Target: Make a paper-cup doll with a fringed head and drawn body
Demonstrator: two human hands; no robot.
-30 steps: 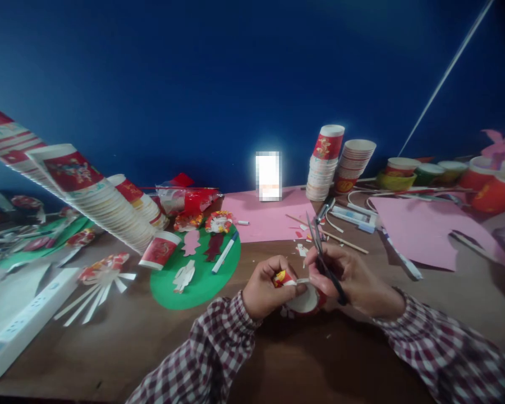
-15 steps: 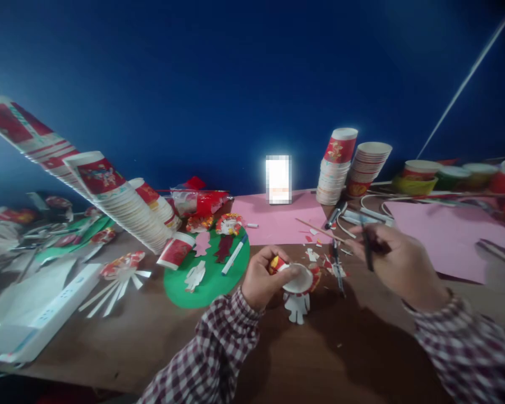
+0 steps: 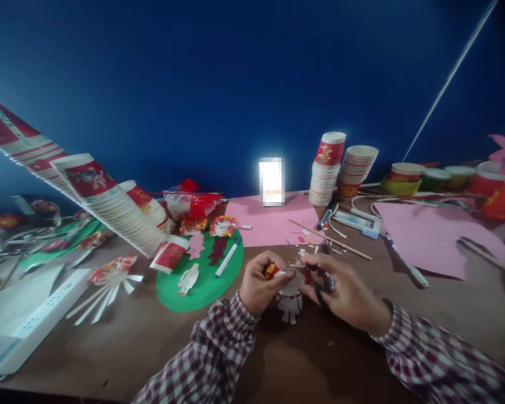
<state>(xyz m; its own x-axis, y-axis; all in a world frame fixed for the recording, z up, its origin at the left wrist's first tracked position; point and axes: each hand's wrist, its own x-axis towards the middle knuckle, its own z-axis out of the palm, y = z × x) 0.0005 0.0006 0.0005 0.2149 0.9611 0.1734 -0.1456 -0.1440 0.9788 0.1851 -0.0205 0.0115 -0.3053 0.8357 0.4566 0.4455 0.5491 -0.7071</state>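
My left hand [image 3: 263,283] pinches a cut paper cup [image 3: 290,289], its pale round base toward me and scraps of red and yellow print at its side. Below the base shows a white paper figure [image 3: 290,308]; whether it is joined to the cup is hard to see. My right hand [image 3: 345,292] is closed around small scissors [image 3: 320,294] with dark handles. Their blades lie at the cup's upper edge, close to my left thumb, and are partly covered by the fingers.
A green paper disc [image 3: 231,269] at left bears paper cutouts and a marker [image 3: 228,257]. Tall stacks of paper cups [image 3: 122,210] lean beyond it. Pink sheets [image 3: 425,235], a wooden stick [image 3: 345,247], pens and paper scraps lie behind and right. A bright blurred block [image 3: 271,180] stands by the blue wall.
My right hand has moved left and down with the scissors, from beside the stick to the cup. My left hand still holds the cup. The view has shifted slightly right.
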